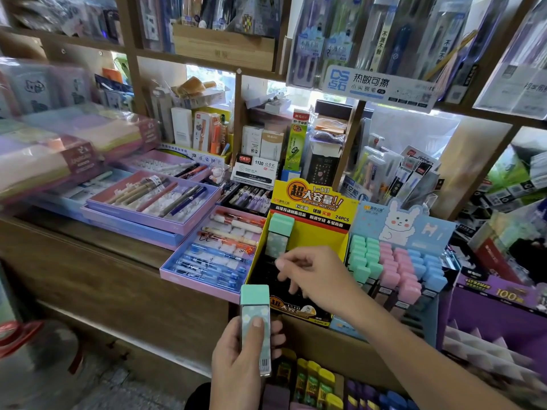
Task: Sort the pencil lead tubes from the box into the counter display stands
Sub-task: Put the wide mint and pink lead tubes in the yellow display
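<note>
My left hand (241,359) grips a mint-green lead tube (255,309) with white flowers, held upright below the counter edge. My right hand (310,276) hovers over the yellow and black display stand (310,202), fingers loosely curled and holding nothing. Two mint tubes (279,232) stand in that stand's upper left slots. Right of it, a blue rabbit display stand (399,223) holds rows of green, pink and blue tubes (393,267). The box (316,383) at the bottom holds several yellow, green, purple and blue tubes.
Pink and purple pen trays (207,253) lie left of the yellow stand on the wooden counter (88,261). A purple display box (497,306) sits at the right. Shelves of packaged pens rise behind. A red stool (20,335) is at lower left.
</note>
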